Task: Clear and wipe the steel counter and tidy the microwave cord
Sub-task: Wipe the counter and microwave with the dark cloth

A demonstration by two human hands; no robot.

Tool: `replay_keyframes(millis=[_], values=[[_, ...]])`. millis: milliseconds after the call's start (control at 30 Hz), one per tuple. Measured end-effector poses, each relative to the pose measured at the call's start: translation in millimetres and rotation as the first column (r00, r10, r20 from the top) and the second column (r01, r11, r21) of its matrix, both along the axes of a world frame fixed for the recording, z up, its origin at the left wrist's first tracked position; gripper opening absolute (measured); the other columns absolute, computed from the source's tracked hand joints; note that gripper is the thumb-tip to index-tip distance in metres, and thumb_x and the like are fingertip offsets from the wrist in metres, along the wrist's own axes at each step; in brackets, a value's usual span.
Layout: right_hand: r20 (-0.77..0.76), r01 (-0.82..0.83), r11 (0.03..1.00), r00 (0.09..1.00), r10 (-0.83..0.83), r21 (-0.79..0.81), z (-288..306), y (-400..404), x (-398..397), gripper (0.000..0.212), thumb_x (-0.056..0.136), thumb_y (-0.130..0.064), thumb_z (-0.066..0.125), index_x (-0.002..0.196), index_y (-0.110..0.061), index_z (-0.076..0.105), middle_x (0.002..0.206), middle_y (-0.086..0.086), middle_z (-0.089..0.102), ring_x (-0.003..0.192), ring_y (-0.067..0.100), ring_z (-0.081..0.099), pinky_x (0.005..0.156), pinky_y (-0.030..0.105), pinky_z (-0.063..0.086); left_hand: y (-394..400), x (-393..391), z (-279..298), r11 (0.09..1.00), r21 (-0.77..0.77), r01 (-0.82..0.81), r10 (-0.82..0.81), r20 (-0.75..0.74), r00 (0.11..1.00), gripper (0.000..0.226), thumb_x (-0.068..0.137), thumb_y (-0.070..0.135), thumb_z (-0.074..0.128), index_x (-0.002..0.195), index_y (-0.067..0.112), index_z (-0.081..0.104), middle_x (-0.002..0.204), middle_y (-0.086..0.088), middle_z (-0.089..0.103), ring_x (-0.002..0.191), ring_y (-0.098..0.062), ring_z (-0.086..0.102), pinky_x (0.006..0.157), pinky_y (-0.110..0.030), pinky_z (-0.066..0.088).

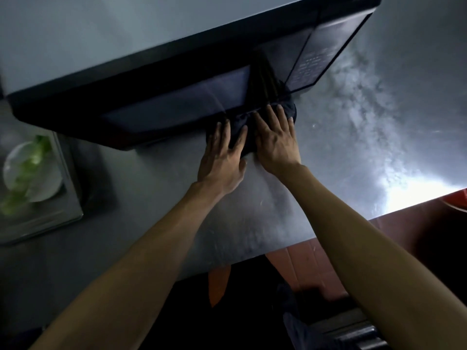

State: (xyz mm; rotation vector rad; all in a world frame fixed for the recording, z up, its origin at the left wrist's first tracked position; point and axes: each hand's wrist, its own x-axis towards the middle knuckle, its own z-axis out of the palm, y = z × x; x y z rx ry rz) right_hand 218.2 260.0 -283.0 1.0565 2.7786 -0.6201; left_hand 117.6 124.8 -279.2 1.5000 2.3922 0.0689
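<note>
A dark cloth [243, 133] lies bunched on the steel counter [353, 137], right against the lower front edge of the black microwave [177, 107]. My left hand [222, 160] lies flat on the cloth's left part with fingers spread and straight. My right hand [276, 140] presses on its right part, fingers straight and reaching toward the microwave door. The cloth's far edge goes under the microwave's front. No cord is in sight.
A steel tray [65, 203] at the left holds a white plate [45, 190] with green leaves [27, 170]. The counter's near edge runs diagonally across the lower middle. Red floor [310, 263] shows beyond it. A red object [458, 199] sits at the right edge.
</note>
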Motion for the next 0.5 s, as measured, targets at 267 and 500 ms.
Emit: replay_keyframes(millis=[267,500], values=[[-0.003,-0.039,0.999,0.999,0.039,-0.019,3.1,-69.0,-45.7,0.054,0.104,-0.035,0.030,0.156,-0.027,0.022,0.165,0.010,0.012,0.153,0.033,-0.001,0.123,0.052,0.003,-70.5,-33.7,3.2,0.995,0.036,-0.088,0.089,-0.027,0.996,0.078,0.091,0.037,0.057,0.158,0.023,0.019,0.162,-0.021,0.016,0.150,-0.038,0.014,0.122,-0.050,0.017],[0.004,-0.082,0.996,0.997,0.083,-0.033,4.6,-140.1,-91.5,0.054,0.103,-0.034,0.032,0.156,-0.026,0.025,0.165,0.012,0.013,0.152,0.033,-0.003,0.123,0.053,0.002,-143.5,-72.0,5.4,0.988,0.062,-0.140,0.142,-0.033,0.989,0.079,0.082,0.031,0.061,0.154,0.017,0.031,0.156,-0.026,0.028,0.144,-0.044,0.025,0.118,-0.055,0.025]])
